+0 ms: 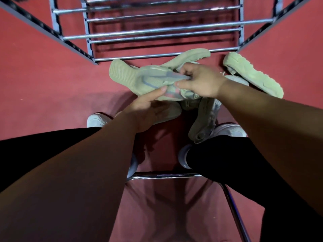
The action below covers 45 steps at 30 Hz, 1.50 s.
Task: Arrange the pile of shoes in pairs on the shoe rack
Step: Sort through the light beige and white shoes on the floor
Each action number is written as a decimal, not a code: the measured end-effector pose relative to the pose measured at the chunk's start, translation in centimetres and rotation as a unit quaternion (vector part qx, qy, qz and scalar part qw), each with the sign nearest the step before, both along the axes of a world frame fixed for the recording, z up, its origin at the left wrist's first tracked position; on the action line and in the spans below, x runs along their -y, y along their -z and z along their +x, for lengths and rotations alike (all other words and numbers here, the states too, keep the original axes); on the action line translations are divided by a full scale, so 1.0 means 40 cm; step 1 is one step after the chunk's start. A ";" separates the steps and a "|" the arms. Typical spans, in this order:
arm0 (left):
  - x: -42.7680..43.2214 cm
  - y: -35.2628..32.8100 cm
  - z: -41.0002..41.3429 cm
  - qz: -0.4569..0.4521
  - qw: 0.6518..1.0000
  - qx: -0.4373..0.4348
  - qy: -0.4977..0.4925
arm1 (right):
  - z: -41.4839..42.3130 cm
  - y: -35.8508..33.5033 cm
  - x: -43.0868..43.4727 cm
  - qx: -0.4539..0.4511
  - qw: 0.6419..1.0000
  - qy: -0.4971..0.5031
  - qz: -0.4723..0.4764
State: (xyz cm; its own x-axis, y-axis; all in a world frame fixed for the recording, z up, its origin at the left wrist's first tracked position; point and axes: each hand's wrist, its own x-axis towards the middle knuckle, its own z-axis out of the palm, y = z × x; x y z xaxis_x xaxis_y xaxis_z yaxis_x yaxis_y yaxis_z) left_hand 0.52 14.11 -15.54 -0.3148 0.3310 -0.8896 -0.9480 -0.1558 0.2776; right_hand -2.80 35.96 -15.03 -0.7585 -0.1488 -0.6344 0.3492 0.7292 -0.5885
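Right hand [201, 81] reaches in from the right and pinches the upper of a pale green sneaker [153, 81], thumb below and fingers curled over the top near the shoe's opening. Left hand [148, 109] holds the same sneaker from underneath: its thumb presses against the side of the greyish, see-through upper with its blue and pink stripes, while its fingers are hidden below the shoe. This sneaker lies on its side, the ribbed sole facing left, raised a little above the pile of shoes on the red floor [43, 84], just in front of the shoe rack [157, 30]. Behind it a second green shoe [192, 55] lies sole up, its tip touching the rack's lowest front bar. Off to the right, a third green shoe [253, 74] also lies sole up, near the rack's right foot. A fourth shoe [204, 119] lies lower down, below the right wrist and beside the person's right white trainer [229, 130]. Part of another pale sole shows under the left hand; which shoe it belongs to I cannot tell. The person's left white trainer [97, 120] peeks out beside the left forearm. Both legs wear black trousers, and a chrome chair frame [164, 175] crosses between them, low in the view.
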 end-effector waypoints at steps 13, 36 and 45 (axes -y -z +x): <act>0.222 0.054 0.027 -0.176 0.966 0.006 -0.189 | 0.034 0.054 0.173 0.047 0.997 -0.021 0.051; 0.266 0.027 0.059 -0.195 0.960 0.081 -0.182 | 0.104 0.025 0.133 0.027 0.980 0.196 -0.010; 0.222 0.026 0.043 -0.146 0.977 0.116 -0.102 | 0.057 0.043 0.197 0.178 0.963 0.199 -0.041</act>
State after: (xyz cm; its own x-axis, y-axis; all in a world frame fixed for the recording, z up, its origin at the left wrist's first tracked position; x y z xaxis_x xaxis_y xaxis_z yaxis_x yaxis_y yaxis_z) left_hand 2.23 5.22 -16.57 -0.1266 0.0045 -0.9919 -0.9482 -0.2942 0.1197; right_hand -0.51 28.07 -16.75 -0.5021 0.0472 -0.8635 0.7815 0.4524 -0.4297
